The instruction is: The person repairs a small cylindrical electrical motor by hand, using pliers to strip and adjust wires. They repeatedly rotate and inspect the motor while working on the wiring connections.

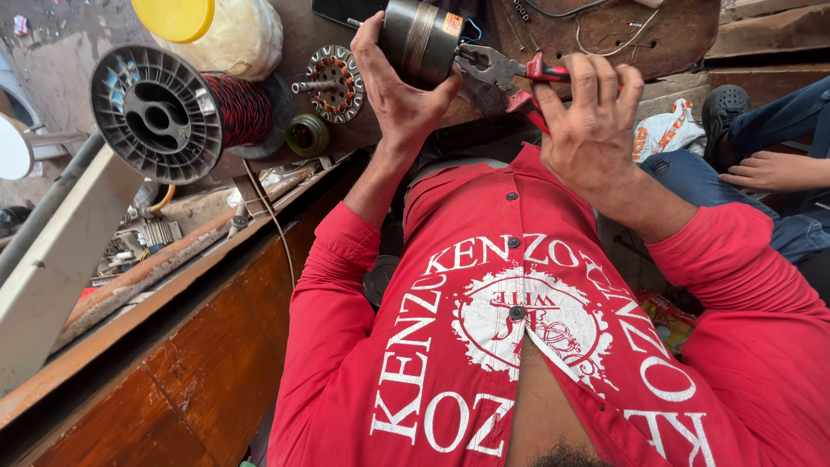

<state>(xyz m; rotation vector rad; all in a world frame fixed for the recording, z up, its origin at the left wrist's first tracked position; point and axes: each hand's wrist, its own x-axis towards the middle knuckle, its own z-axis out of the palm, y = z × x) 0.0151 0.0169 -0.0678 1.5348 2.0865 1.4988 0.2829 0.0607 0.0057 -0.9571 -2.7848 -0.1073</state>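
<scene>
A dark cylindrical motor housing [421,39] with a metal band around it is held above the edge of the brown tabletop [674,35], ahead of the person's chest. The left hand [393,86] wraps it from below and the left, thumb up along its near side and fingers [367,39] curled behind it, gripping it firmly. Just right of the housing, the metal nose of red-handled pliers [506,73] touches its side. The right hand [592,125] is closed around the pliers' handles, fingers [605,82] folded over the top one. Farther left on the tabletop stand a wound stator [333,84], a plastic spool of reddish copper wire [173,108] and a yellow-lidded jar [216,26]. Another person's hand [765,170] rests at far right.
</scene>
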